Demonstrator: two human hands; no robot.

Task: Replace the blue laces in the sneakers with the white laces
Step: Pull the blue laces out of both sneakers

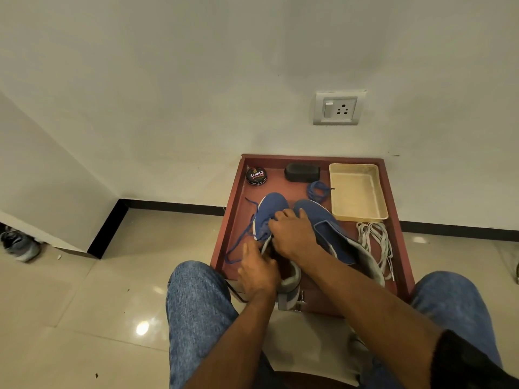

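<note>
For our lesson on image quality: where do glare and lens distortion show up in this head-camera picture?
Head view: glare spots sit on the glossy floor tiles; wide-angle distortion bends the black skirting and the red tray edges; the hands over the left sneaker look slightly soft; the wall is evenly lit, with faint shadows.

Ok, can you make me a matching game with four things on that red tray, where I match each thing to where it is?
Things:
1. round black shoe polish tin
2. woven cream rectangular basket
3. loose white flat laces
4. bundled blue lace

Places:
A. just left of the basket, in front of the black case
B. far left corner of the tray
C. far right part of the tray
D. right side, nearer the person than the basket

Pairs: 1-B, 2-C, 3-D, 4-A
</note>
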